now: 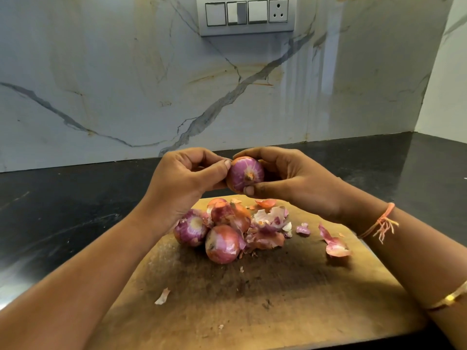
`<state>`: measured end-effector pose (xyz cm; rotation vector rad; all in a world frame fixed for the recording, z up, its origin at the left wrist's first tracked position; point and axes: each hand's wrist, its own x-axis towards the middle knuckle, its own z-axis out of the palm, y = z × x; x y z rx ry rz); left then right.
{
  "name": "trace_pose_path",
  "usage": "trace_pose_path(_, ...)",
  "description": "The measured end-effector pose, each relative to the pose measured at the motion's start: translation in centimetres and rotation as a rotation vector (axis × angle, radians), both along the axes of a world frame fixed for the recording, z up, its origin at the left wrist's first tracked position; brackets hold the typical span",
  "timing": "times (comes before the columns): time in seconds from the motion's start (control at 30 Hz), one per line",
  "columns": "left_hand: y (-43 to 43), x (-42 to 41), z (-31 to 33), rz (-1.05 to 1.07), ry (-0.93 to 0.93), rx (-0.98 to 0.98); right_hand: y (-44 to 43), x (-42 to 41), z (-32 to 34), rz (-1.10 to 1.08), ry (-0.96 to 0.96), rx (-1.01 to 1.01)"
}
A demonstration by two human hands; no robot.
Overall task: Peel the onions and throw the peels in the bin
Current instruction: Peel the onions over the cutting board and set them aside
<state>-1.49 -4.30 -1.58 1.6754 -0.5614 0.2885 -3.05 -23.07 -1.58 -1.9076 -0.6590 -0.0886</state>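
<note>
Above the wooden board, the right hand grips the onion, stub end facing the camera, while the left hand pinches its upper edge; the skin should be drawn off in broad strips, so scraps fall there.

No text, label, brand, number or sign can be read anywhere in the view. The switch panel on the wall behind the worktop's far edge is seen to carry no legible marking.
</note>
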Motion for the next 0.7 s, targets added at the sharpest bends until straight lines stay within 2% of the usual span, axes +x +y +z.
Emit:
trace_pose_path(0.3,-0.08,-0.03,0.00,-0.032,0.022,-0.033,-0.02,-0.13,0.02,0.026,-0.010,-0.008)
trace_pose_path(0.7,0.22,0.39,-0.27,0.005,-0.011,0.027,-0.09,-0.07,-0.05,0.043,-0.015,-0.028)
